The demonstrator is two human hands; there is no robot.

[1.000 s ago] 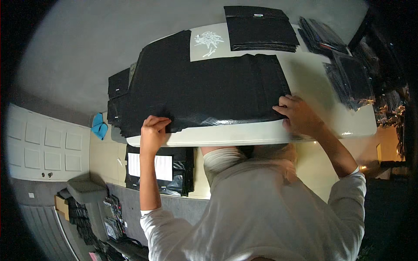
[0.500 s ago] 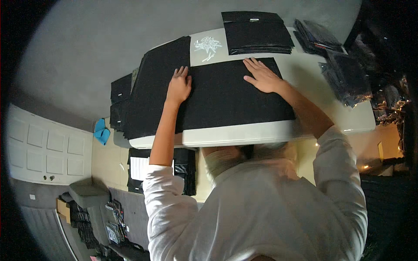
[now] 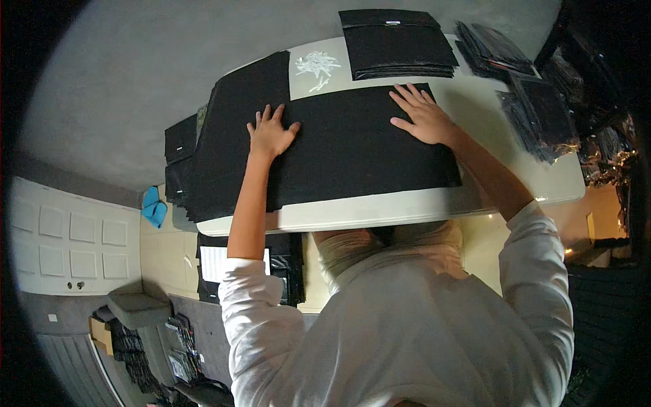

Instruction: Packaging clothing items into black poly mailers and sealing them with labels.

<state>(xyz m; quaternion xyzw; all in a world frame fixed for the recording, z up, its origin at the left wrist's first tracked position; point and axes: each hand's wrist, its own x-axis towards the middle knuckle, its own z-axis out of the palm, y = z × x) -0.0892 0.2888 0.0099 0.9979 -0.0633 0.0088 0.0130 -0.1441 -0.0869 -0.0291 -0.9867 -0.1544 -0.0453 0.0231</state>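
Observation:
A flat black sheet [image 3: 359,149], felt-like in look, lies across the front of the white table [image 3: 352,214]. My left hand [image 3: 272,137] rests with spread fingers where the sheet's left part meets a pile of black sheets [image 3: 234,122]. On the sheet's far right part lies my right hand [image 3: 424,119], palm down, its fingers stretched toward the far right corner. Neither hand grips anything. Beyond the sheet sits a loose heap of small white pieces [image 3: 317,66], too small to name. To its right is a stack of folded black pieces [image 3: 397,44] with a small white label on top.
Packs in clear plastic [image 3: 542,115] lie along the table's right side, with more dark packs [image 3: 494,51] behind. Black labelled pieces [image 3: 180,140] stand past the left end. Below the table are dark stacks bearing a white paper [image 3: 214,263]. A blue object [image 3: 154,207] is near the door.
My left hand has slid a little left and its fingers have spread. My right hand has shifted slightly right, fingers wider apart. The sheet looks about the same.

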